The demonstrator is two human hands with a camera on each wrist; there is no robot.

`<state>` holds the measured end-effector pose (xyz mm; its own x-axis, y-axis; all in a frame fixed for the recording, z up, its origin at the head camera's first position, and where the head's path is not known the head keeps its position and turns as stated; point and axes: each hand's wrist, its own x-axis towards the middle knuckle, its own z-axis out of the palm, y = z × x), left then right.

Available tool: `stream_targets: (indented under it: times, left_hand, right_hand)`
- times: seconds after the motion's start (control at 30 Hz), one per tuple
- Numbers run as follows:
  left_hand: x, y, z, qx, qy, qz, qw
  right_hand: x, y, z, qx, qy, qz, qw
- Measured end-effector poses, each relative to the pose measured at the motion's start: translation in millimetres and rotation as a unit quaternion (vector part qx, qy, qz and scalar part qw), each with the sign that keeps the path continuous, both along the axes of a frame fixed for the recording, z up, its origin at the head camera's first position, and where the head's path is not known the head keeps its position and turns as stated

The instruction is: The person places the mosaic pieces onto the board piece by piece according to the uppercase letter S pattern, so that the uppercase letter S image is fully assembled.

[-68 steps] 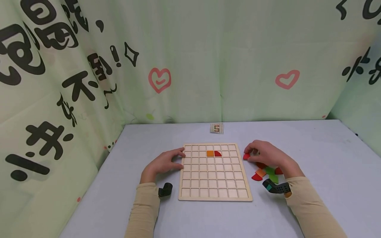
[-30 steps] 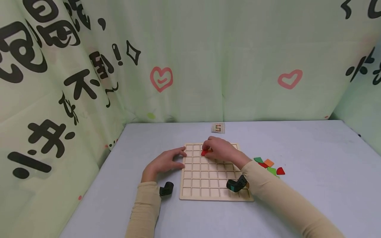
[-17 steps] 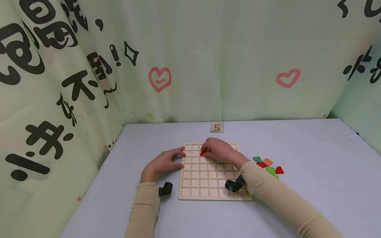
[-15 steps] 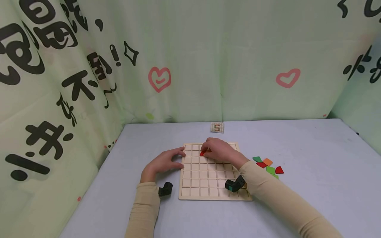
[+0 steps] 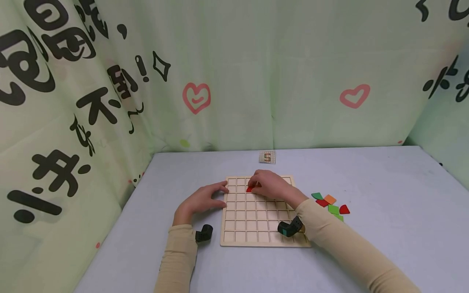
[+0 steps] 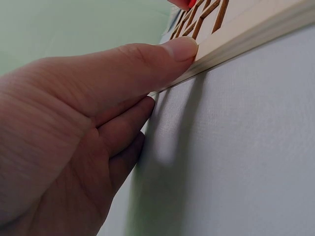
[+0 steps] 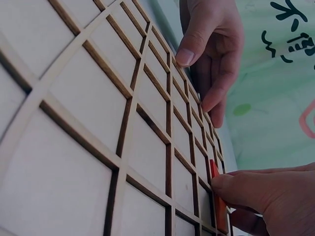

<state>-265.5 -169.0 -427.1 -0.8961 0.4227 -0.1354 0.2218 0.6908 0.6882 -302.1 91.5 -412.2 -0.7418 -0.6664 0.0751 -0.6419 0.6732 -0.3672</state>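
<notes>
The wooden grid board (image 5: pixel 250 225) lies on the white-covered table in the head view. My left hand (image 5: pixel 201 200) rests at its left edge, thumb and fingertips touching the frame; in the left wrist view the thumb (image 6: pixel 147 64) lies extended along the rim. Over the board's upper part, my right hand (image 5: pixel 271 185) pinches a small red tile (image 5: pixel 249 189) at a cell in the second row. In the right wrist view the thumb (image 7: pixel 246 189) presses against the red tile (image 7: pixel 213 168). An orange edge (image 7: pixel 221 216) shows beside it. The right hand hides the cells beneath it.
Right of the board lie several loose tiles: dark green (image 5: pixel 316 196), orange (image 5: pixel 329 199), red (image 5: pixel 344 209) and light green (image 5: pixel 333 209) among them. A small patterned card (image 5: pixel 267 157) lies behind the board. Curtains (image 5: pixel 307 122) stand behind the table.
My right hand has carried a red tile from the right of the board leftward onto the grid and stays there over the last half second. The left hand has kept its place.
</notes>
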Motion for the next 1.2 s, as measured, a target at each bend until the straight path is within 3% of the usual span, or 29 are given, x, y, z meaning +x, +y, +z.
stream_targets:
  times: [0.57, 1.2]
  left_hand:
    - [-0.4, 0.3, -1.3, 0.003, -0.002, 0.006, 1.0000]
    - [-2.4, -0.9, -3.3, -0.002, 0.003, -0.002, 1.0000]
  right_hand:
    - [-2.4, 0.9, -4.2, -0.014, -0.002, -0.003, 1.000]
    - [-4.2, -0.1, -0.8, 0.005, -0.012, 0.009, 1.000]
